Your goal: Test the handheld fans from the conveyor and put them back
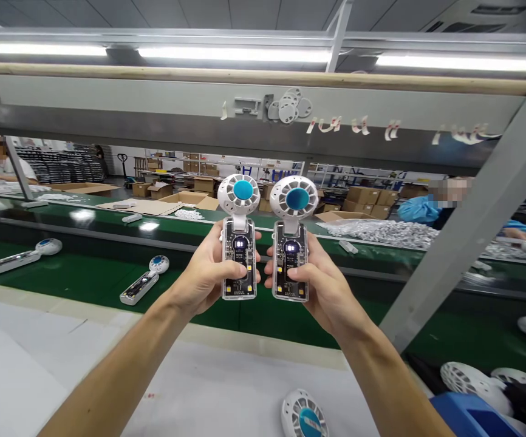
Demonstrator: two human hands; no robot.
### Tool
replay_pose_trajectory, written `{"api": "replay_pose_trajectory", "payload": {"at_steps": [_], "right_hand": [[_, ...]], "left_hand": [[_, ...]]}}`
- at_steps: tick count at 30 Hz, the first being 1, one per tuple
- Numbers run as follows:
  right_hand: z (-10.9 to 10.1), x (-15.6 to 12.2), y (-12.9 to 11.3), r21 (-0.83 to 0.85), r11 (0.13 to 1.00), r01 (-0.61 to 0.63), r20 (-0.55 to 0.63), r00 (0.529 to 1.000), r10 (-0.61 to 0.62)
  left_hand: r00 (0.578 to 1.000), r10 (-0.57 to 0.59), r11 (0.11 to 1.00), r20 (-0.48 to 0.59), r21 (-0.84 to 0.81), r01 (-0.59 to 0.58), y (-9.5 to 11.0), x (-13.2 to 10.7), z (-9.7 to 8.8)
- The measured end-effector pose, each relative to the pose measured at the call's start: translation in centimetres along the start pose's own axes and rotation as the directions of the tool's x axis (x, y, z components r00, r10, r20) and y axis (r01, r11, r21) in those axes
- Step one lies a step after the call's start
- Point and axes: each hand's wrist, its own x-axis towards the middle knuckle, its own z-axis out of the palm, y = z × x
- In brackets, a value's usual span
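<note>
My left hand (206, 270) is closed round a handheld fan (239, 243), its thumb pressed on the front of the clear body. My right hand (324, 276) grips a second handheld fan (291, 246) in the same way, thumb on its front. Both fans stand upright side by side, a small gap between them, with white round heads and blue centres. Circuit boards show through the clear bodies, and a small display glows on each. Behind the hands runs a green conveyor belt (94, 285).
Two more fans (141, 287) (21, 260) lie on the belt at left. Another fan head (306, 416) rests on the white table (208, 388). A slanted grey post (467, 224) and a blue bin (467, 416) stand at right. Co-workers sit across the line.
</note>
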Motion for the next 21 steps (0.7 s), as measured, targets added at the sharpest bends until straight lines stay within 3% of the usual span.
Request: {"api": "replay_pose_trajectory", "payload": {"at_steps": [21], "right_hand": [[-0.38, 0.05, 0.23, 0.006, 1.000, 0.016, -0.015, 1.000, -0.016]], "left_hand": [[0.999, 0.023, 0.999, -0.046, -0.041, -0.025, -0.54, 0.10, 0.28]]}}
